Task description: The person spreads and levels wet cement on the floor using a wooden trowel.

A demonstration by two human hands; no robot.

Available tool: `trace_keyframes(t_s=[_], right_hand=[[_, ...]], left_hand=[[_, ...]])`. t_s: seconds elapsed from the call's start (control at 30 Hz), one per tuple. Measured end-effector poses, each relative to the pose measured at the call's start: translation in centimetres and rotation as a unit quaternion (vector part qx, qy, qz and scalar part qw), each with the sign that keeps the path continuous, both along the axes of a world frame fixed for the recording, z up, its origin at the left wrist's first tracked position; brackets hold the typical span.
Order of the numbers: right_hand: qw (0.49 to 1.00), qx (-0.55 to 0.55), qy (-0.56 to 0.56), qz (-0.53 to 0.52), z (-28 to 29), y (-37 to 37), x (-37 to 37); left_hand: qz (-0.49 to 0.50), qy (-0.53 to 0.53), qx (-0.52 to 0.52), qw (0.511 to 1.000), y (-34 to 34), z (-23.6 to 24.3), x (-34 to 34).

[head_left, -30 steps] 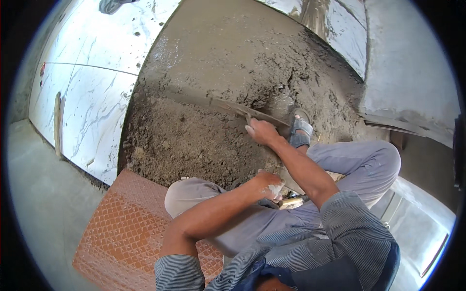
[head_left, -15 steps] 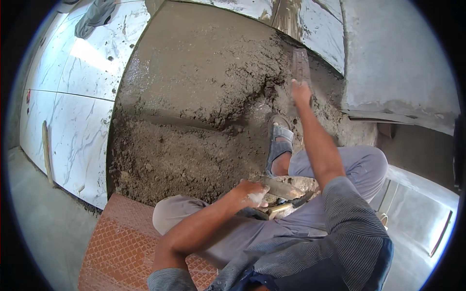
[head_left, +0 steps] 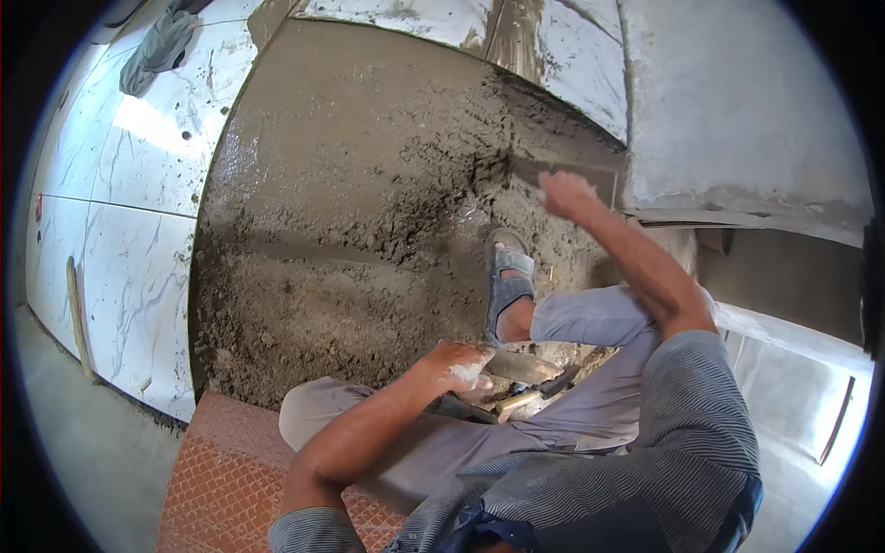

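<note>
Near our knees, our left hand (head_left: 456,367) rests half-curled by small tools (head_left: 525,385), gripping nothing clearly. Farther out, our right hand (head_left: 567,195) is closed around a trowel (head_left: 530,169) on the wet mortar bed (head_left: 369,212); we judge levelling is underway, needing even strokes.

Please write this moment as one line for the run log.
right hand: holds trowel on wet mortar bed | left hand: rests near knee, by tools | sandalled foot on mortar
</note>
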State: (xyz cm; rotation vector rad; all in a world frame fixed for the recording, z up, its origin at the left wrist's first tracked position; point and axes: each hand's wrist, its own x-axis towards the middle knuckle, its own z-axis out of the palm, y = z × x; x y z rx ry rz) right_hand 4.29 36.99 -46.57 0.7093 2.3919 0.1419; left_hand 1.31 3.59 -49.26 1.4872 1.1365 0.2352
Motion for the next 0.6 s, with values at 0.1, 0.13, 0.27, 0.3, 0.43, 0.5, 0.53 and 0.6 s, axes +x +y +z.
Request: trace_keyframes(t_s=[0.1,0.13,0.27,0.3,0.43,0.5,0.53,0.6], right_hand=[[0.999,-0.021,-0.026,0.007,1.2,-3.2,0.5],[0.998,-0.040,-0.044,0.026,1.6,-3.8,0.4],[0.998,0.003,-0.054,0.022,4.2,-0.8,-0.1],[0.999,0.040,-0.031,0.020,4.4,1.3,-0.3],[0.993,0.115,0.040,0.016,3.3,8.1,-3.0],[0.995,0.099,0.028,-0.003,1.7,7.9,-5.1],[0.997,0.077,0.016,0.010,0.8,6.6,-5.8],[0.997,0.043,0.001,0.058,-0.4,3.2,-5.8]], left_hand=[[0.007,0.001,0.012,1.000,0.3,0.0,-0.4],[0.002,0.005,0.004,1.000,0.2,-0.2,-0.5],[0.001,0.003,-0.007,1.000,-0.1,0.0,-0.7],[0.003,0.003,-0.009,1.000,-0.1,0.1,-0.6],[0.026,0.004,0.016,1.000,-0.8,-1.4,0.4],[0.054,-0.012,0.036,0.998,-1.2,-2.6,0.9],[0.057,-0.013,0.035,0.998,-1.2,-2.8,0.6],[0.060,-0.012,0.032,0.998,-1.5,-3.3,0.1]])
